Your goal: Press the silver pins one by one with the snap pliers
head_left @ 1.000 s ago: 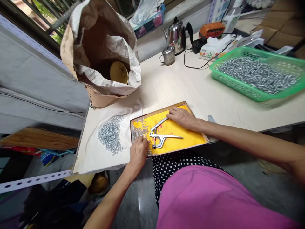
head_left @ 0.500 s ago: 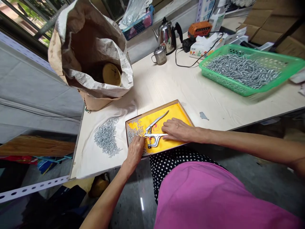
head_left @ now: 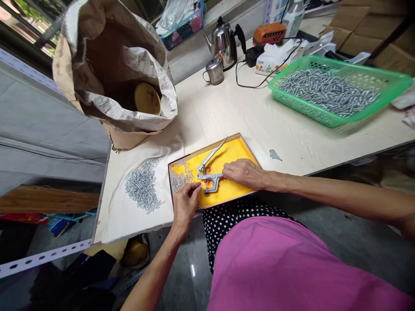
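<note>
My right hand (head_left: pixel 244 172) is closed round the end of one handle of metal hand pliers (head_left: pixel 211 177), which look like snap-fastener pliers. Their other handle stands spread away, pointing up and to the right. Just left of the jaws, my left hand (head_left: pixel 185 204) pinches thumb and fingers together; what lies between the fingertips is too small to make out. Both hands are over a shallow cardboard tray (head_left: pixel 216 149) with a yellow bottom. Small silvery metal pins (head_left: pixel 181 175) lie loose in the tray's left end, partly hidden by my left hand.
Left of the tray, a heap of similar metal pins (head_left: pixel 144 185) lies on a white cloth. A green basket (head_left: pixel 303 107) full of metal pieces stands at the right. Behind are a large paper sack (head_left: pixel 129 129), a kettle (head_left: pixel 223 43), a metal cup (head_left: pixel 215 72) and an orange battery (head_left: pixel 269 33).
My left hand has drawn its fingers into a pinch beside the jaws, away from the loose pins. The pliers have turned slightly in my right hand, which keeps its grip.
</note>
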Demonstrator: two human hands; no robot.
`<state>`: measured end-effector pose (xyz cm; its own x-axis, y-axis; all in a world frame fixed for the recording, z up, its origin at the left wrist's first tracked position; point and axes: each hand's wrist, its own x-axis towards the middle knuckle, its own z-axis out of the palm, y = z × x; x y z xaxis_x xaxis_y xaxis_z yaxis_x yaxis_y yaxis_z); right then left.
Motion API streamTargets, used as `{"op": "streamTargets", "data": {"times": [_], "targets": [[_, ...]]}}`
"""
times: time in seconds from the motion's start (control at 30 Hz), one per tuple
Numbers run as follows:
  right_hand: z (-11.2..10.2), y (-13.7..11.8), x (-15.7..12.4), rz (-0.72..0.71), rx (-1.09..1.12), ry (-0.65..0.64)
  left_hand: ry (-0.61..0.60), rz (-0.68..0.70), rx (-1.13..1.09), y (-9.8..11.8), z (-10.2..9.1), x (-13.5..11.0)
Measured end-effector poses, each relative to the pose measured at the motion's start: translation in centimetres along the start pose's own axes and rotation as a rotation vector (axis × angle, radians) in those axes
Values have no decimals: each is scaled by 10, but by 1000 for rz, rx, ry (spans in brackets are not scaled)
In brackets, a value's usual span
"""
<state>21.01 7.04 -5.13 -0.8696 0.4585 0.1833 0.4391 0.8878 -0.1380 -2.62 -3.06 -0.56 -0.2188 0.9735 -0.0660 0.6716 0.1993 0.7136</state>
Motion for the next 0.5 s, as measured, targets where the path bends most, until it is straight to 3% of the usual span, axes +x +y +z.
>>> {"op": "streamTargets", "data": {"times": [0.13,0.33,0.5], "targets": [[-2,7,1,43,4,-104,-29,-70,-52,5,18,8],[-1,11,-5,29,0,26,55,-121,-200,-9,15,12],[-2,15,-8,36,-24,42,-53,-309,-416,-5,11,13]]}}
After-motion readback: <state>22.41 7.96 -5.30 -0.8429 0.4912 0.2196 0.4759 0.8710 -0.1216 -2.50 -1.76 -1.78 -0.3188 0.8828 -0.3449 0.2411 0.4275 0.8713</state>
